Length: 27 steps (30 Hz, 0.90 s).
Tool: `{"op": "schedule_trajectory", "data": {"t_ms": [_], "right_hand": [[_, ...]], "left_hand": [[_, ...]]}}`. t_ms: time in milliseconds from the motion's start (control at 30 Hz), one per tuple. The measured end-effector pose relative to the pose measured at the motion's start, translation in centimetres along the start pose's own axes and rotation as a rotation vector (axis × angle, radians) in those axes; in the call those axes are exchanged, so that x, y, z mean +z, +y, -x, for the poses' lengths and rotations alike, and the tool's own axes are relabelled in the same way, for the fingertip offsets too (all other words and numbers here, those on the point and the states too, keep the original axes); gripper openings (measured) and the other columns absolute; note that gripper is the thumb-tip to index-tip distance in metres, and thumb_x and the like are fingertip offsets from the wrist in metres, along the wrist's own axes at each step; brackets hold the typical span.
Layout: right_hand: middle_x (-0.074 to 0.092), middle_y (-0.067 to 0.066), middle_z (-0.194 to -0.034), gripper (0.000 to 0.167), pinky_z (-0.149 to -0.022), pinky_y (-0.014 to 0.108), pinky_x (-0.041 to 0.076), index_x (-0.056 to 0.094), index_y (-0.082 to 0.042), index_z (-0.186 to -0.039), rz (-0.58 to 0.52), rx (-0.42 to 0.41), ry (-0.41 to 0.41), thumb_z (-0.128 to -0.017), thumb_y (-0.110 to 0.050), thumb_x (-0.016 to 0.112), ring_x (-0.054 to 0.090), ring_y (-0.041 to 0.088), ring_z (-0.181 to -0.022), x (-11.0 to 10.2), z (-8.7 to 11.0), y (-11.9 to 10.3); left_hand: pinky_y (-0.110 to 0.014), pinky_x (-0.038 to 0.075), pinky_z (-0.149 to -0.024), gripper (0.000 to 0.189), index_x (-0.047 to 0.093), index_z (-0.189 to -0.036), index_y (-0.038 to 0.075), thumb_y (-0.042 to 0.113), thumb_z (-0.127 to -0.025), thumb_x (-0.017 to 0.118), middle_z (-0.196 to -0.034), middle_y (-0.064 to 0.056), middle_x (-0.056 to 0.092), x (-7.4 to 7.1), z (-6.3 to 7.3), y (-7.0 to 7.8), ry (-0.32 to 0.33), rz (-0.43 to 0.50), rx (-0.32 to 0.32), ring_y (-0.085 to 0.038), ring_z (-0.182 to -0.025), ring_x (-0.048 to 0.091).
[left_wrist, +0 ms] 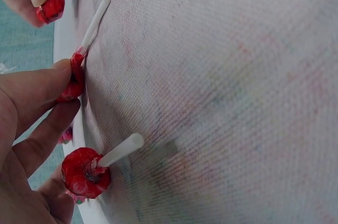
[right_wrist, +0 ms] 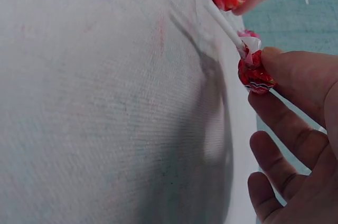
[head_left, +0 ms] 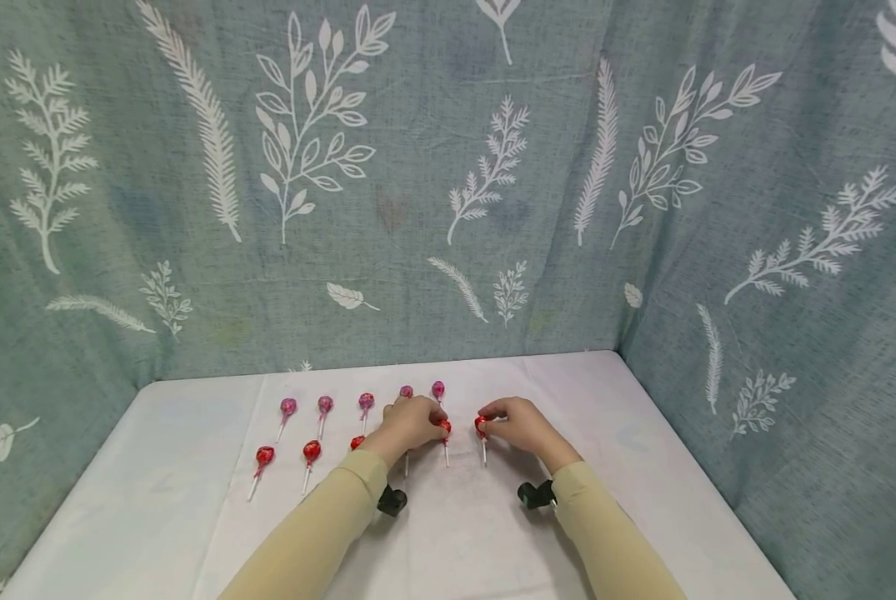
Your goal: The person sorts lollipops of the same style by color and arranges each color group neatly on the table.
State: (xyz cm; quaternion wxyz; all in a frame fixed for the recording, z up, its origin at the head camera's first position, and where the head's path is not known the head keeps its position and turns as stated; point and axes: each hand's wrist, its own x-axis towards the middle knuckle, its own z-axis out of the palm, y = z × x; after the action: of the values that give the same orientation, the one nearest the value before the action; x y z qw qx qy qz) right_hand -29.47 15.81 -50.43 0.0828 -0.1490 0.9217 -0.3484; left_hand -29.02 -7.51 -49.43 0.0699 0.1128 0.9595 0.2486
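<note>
Near the middle of the table, my left hand pinches a red-wrapped lollipop by its head between thumb and finger; its white stick points toward me. Just to the right, my right hand pinches another red lollipop by the head, its stick also toward me. Beside the left hand, the left wrist view shows one more red lollipop on the cloth. In the head view that lollipop's head is hidden behind the left hand.
Further left in the front row are red lollipops, one partly covered by my left sleeve. Behind them runs a row of several pink-purple lollipops. A white cloth covers the table, with a green leaf-patterned curtain along its back and sides.
</note>
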Motion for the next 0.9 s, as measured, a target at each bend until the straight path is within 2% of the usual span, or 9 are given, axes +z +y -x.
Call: {"op": "schedule_trajectory", "data": {"t_ms": [567,767,900], "right_hand": [[0.069,-0.006,-0.1,0.024,-0.077,0.033,0.053,0.074,-0.015,-0.111,0.023,-0.012,0.003,-0.093,-0.029,0.071,0.062,0.011,-0.09,0.39,0.26,0.84],[0.069,-0.004,-0.105,0.03,-0.081,0.034,0.053,0.072,-0.013,-0.117,0.016,-0.003,0.002,-0.093,-0.03,0.071,0.063,0.012,-0.094,0.37,0.34,0.61],[0.068,0.001,-0.114,0.036,-0.088,0.04,0.052,0.07,-0.012,-0.122,-0.006,-0.019,0.003,-0.093,-0.034,0.07,0.063,0.019,-0.105,0.08,0.58,0.42]], "left_hand": [[-0.048,0.036,-0.083,0.027,0.077,-0.104,0.02,0.035,-0.081,0.083,-0.092,0.01,0.07,0.15,-0.02,0.41,0.015,-0.04,0.028,-0.022,-0.091,0.052],[-0.049,0.036,-0.086,0.034,0.076,-0.111,0.021,0.037,-0.082,0.082,-0.098,0.009,0.07,0.07,-0.03,0.33,0.01,-0.046,0.021,-0.023,-0.094,0.054],[-0.051,0.037,-0.088,0.038,0.074,-0.116,0.022,0.04,-0.083,0.079,-0.108,0.006,0.07,-0.39,0.17,0.12,0.012,-0.067,0.054,-0.026,-0.103,0.057]]}}
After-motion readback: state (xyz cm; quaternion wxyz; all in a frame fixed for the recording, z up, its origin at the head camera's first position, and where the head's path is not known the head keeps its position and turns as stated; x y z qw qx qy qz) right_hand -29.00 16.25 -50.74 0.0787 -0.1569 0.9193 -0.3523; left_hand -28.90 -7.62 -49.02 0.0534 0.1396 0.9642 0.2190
